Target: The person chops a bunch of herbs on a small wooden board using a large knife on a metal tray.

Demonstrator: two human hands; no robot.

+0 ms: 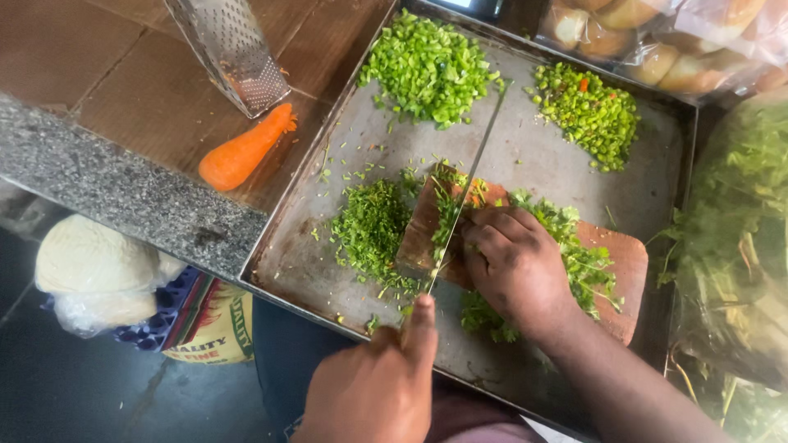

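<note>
I've got the wooden board [616,262] sitting in the metal tray [328,164]; chopped herbs [369,226] piled left of it; two more heaps at the tray's far end; carrot [242,152] and grater [234,49] left, outside the tray.

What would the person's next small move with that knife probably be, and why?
Probably another downward cut: the left hand holds the long knife at the edge of the leafy herbs, which the right hand bunches on the small wooden board, uncut beside the chopped pile.
</note>
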